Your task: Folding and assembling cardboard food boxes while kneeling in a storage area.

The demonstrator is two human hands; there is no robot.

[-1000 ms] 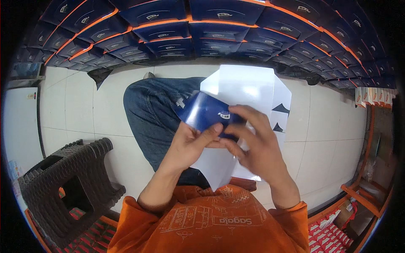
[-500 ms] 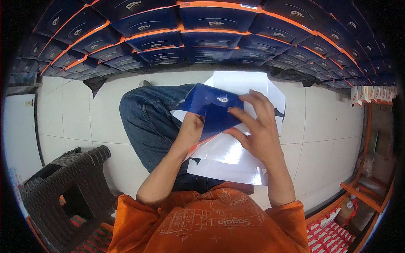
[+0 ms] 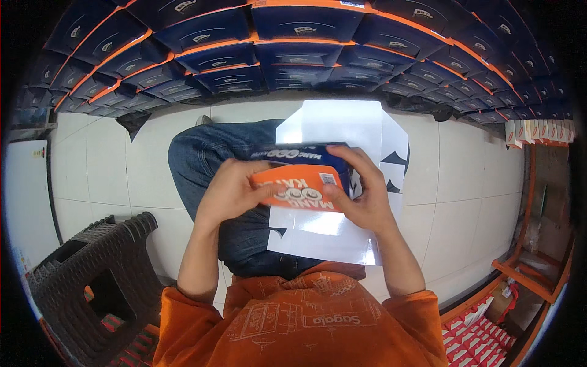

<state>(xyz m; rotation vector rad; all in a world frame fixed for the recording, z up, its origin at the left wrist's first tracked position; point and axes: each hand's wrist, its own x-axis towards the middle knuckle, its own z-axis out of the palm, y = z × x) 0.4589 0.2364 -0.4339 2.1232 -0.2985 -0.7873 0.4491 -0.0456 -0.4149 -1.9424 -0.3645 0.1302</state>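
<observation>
A navy and orange cardboard box is held up over my lap, an orange panel toward me and a navy side behind it. My left hand grips its left end, fingers partly blurred. On the opposite end, my right hand is closed round the corner, thumb on the orange panel and fingers along the navy edge. Beneath the box, flat white carton blanks with cut flaps and dark notches lie across my lap. My bent leg in jeans shows to the left.
Rows of stacked navy boxes with orange edges fill the far side. Stacked dark plastic stools stand at left. Small white-and-orange boxes sit at far right, above an orange frame; red-and-white packs lie lower right.
The navy piece has turned so that an orange panel now faces me, and it shows as a box shape. My left hand has moved from underneath to its left end.
</observation>
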